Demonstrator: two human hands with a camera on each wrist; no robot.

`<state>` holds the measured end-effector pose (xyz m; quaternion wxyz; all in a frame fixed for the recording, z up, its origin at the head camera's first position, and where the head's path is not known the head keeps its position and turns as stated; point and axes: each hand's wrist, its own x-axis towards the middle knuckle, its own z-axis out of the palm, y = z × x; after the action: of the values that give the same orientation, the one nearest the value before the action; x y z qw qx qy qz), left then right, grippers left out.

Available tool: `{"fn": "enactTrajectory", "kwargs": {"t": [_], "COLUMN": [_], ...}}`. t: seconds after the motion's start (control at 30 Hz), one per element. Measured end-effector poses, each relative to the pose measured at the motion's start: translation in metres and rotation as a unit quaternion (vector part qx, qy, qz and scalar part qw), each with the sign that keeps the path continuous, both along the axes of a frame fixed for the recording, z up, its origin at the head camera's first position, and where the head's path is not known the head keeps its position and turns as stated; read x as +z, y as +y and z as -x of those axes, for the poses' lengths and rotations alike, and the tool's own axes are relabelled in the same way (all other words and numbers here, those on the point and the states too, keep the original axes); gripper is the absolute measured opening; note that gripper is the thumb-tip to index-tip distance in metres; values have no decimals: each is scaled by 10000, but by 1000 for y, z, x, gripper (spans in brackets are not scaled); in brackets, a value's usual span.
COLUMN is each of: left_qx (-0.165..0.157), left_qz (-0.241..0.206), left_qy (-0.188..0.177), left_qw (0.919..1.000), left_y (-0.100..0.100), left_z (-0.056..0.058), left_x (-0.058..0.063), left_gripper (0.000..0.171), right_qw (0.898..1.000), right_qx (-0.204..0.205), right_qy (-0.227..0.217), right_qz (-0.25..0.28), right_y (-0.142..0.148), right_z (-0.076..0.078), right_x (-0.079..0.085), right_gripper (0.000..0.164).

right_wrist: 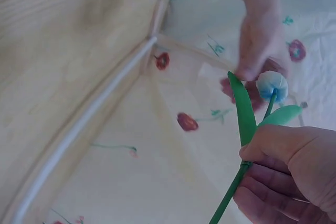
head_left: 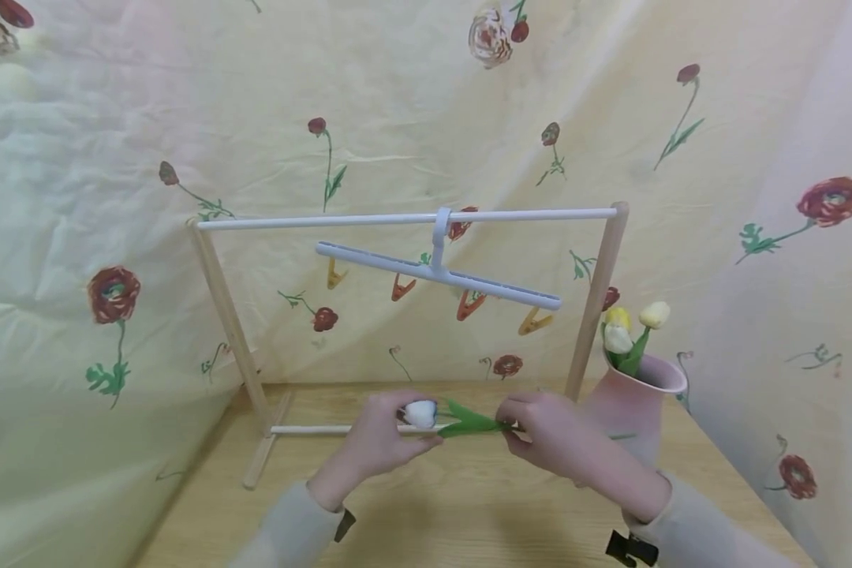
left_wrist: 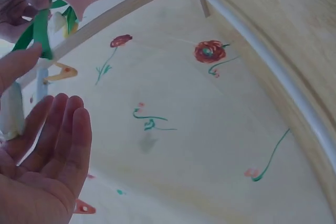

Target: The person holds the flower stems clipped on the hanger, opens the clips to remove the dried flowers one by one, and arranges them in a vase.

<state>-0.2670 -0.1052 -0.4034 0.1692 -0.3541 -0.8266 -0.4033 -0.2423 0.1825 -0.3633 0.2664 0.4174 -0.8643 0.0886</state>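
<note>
An artificial white tulip, bluish at its base, lies roughly level in front of the rack in the head view. My right hand pinches its green stem just below the leaves, thumb against fingers, as the right wrist view shows. Beside the bloom is my left hand, its fingers extended behind the flower and its thumb apart. The left wrist view shows those fingers nearly straight around the white petals, not closed on them; whether they touch is unclear.
A wooden rack with a white top bar stands behind the hands. From it hangs a tilted pale hanger with several orange and yellow clips. At right, a pink-white vase holds white and yellow tulips.
</note>
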Motion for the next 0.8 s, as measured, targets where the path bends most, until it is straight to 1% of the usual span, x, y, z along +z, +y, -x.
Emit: {"fn": "enactTrajectory", "kwargs": {"t": [0.07, 0.13, 0.17, 0.27, 0.4, 0.47, 0.5, 0.57, 0.63, 0.73, 0.8], "left_qx": [102, 185, 221, 268, 283, 258, 252, 223, 192, 160, 157], "left_qz": [-155, -311, -341, -320, -219, -238, -257, -295, -324, -371, -396], "left_qy": [-127, -298, -353, -584, -693, -689, -693, -722, -761, -851, -861], "left_qw": [9997, 9989, 9986, 9974, 9970, 9970, 9969, 9967, 9964, 9956, 9954], "left_y": [-1, -1, -2, -2, -1, 0, 0, 0, 1, 1, 2], "left_z": [3, 5, 6, 7, 7, 7, 8, 8, 8, 7, 6], "left_x": [-3, -5, -6, -7, -11, -14, -16, -18, -20, -21, -22], "left_gripper": [35, 33, 32, 30, 28, 28, 28, 28, 27, 27, 27], "right_qw": [9999, 9996, 9993, 9965, 9863, 9791, 9746, 9628, 9470, 9154, 8938], "right_qx": [9, -64, -107, -13, 62, -59, -181, -339, -429, -588, -807], "right_qy": [-72, -67, 10, 234, 636, 777, 826, 879, 869, 874, 840], "right_qz": [136, 272, 363, 805, 1521, 1881, 2072, 2533, 3062, 3884, 4331], "right_y": [4, 10, 13, 24, 46, 57, 63, 73, 83, 94, 100], "right_z": [0, -2, -3, -3, -1, 1, 2, 3, 5, 7, 9], "right_x": [7, 16, 20, 37, 62, 73, 78, 86, 92, 99, 103], "right_gripper": [24, 24, 23, 25, 30, 32, 31, 30, 28, 23, 20]}}
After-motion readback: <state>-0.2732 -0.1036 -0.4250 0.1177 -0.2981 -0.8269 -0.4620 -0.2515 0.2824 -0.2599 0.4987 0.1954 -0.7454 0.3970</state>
